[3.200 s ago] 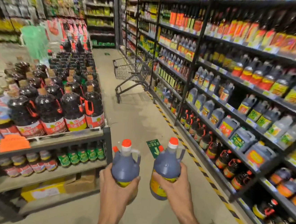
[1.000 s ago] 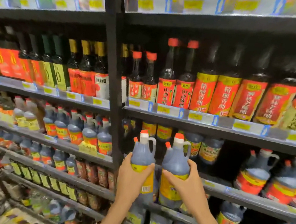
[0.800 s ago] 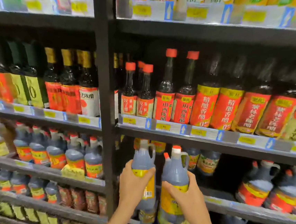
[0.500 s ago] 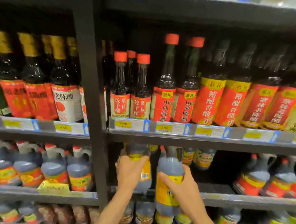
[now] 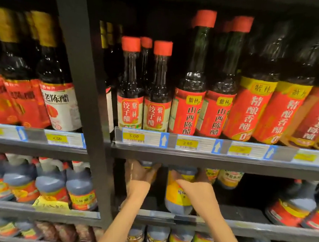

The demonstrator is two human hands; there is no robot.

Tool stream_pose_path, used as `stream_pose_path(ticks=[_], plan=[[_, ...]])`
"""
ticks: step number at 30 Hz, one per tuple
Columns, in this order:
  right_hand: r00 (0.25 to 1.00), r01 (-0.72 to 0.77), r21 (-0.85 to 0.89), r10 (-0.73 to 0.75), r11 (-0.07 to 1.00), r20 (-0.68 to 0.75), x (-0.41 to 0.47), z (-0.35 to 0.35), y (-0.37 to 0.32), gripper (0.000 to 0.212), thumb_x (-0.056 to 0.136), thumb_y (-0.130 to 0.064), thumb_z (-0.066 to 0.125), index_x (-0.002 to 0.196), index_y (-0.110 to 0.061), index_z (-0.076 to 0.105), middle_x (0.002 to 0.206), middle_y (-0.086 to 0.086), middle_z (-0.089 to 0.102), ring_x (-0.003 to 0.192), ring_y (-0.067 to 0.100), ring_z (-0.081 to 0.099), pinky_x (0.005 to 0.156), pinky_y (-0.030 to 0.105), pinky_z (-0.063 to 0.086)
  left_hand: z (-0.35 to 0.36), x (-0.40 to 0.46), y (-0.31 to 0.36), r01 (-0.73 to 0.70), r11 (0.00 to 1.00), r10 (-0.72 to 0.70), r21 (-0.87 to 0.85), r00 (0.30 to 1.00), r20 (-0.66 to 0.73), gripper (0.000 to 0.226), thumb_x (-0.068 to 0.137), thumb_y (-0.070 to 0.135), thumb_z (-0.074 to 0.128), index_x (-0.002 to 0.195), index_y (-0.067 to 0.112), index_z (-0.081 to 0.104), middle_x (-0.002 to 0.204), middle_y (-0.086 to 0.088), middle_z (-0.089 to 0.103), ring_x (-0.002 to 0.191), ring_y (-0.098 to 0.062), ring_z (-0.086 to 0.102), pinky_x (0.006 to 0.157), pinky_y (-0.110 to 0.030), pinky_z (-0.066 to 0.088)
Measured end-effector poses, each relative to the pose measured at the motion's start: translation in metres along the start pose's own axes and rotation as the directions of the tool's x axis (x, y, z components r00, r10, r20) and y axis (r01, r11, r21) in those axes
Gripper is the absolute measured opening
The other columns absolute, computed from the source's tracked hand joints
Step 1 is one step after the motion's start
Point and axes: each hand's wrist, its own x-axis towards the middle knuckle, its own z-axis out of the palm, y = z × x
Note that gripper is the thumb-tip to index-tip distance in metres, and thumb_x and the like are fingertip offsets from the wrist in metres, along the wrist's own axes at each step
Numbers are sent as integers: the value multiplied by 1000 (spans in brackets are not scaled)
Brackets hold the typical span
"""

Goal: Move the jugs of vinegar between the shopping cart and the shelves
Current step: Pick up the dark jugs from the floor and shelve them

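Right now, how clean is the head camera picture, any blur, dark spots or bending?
Head view: wide-angle bending tilts the shelf post; the top and the bay behind the yellow-label jug sit in deep shadow; left hand and right hand are motion-smeared; the lowest shelf's jars are soft; upper bottle labels stay readable.

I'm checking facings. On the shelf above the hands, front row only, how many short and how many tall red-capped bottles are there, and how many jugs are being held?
Short red-capped bottles: 2
Tall red-capped bottles: 2
Held jugs: 2
Total: 6
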Motion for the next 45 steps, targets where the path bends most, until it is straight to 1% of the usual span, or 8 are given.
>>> stream_pose_path(ticks=[3, 7, 11, 20, 25, 28, 34, 45], plan=[[969, 234, 17, -232, 972, -84, 12, 13, 2, 48, 77, -42, 87, 115, -35, 58, 119, -11, 68, 120, 13, 63, 104, 32, 47, 12, 15, -18, 11, 1000, -11, -28, 1000, -5, 86, 67, 79, 71, 127, 19, 62, 125, -3, 68, 117, -22, 64, 102, -44, 51], [950, 305, 47, -300, 951, -91, 29, 32, 9, 65, 78, -28, 88, 133, -19, 56, 133, -11, 59, 122, 4, 53, 97, 1, 33, 4, 10, -22, 60, 997, -65, 51, 994, 90, 91, 67, 47, 85, 141, 10, 48, 142, -12, 52, 133, -29, 51, 113, -44, 42], [957, 256, -12, -255, 967, -137, 49, 52, 13, 73, 74, -28, 91, 136, -15, 55, 132, -4, 60, 124, 13, 54, 104, 21, 34, 1, -8, -44, 273, 942, -311, 194, 929, 201, 58, 88, 26, 74, 138, 9, 49, 148, -11, 51, 135, -29, 49, 112, -32, 40], [945, 316, 43, -311, 948, -98, 72, 70, 24, 56, 79, -24, 88, 127, -31, 60, 134, -6, 60, 128, 17, 55, 114, 33, 38, 8, -5, -60, 168, 960, -206, 223, 965, 163, 84, 94, 42, 68, 160, 14, 23, 166, -6, 27, 153, -22, 26, 124, -29, 19], [932, 363, 96, -361, 927, -38, 75, 68, 25, 51, 81, -14, 86, 109, -46, 58, 123, -15, 63, 119, 6, 57, 103, 21, 42, 7, -5, -60, 127, 947, -186, 296, 966, 181, 79, 99, 42, 60, 160, 11, 19, 167, -8, 22, 154, -22, 22, 124, -28, 15], [955, 282, 80, -288, 956, 68, 76, 61, 38, 56, 77, -7, 88, 107, -41, 54, 112, -20, 62, 113, 11, 60, 100, 22, 46, 7, -7, -61, 205, 942, -257, 267, 951, 175, 76, 99, 42, 61, 158, 13, 24, 164, -10, 29, 150, -25, 30, 122, -30, 23], [972, 173, -59, -161, 983, 170, 79, 54, 67, 90, 76, -15, 89, 148, -19, 35, 138, -4, 50, 127, 9, 48, 105, 25, 37, 10, -7, -55, 125, 956, -160, 265, 980, 117, 74, 93, 37, 71, 153, 14, 35, 150, -11, 50, 137, -31, 48, 113, -45, 40], [971, 198, -122, -178, 973, 158, 90, 57, 65, 70, 77, -22, 89, 136, -17, 54, 127, 2, 65, 118, 17, 61, 96, 25, 43, 12, -6, -48, 95, 959, -112, 268, 993, 48, 77, 82, 39, 81, 143, 13, 42, 135, -9, 59, 124, -30, 57, 103, -46, 50]])
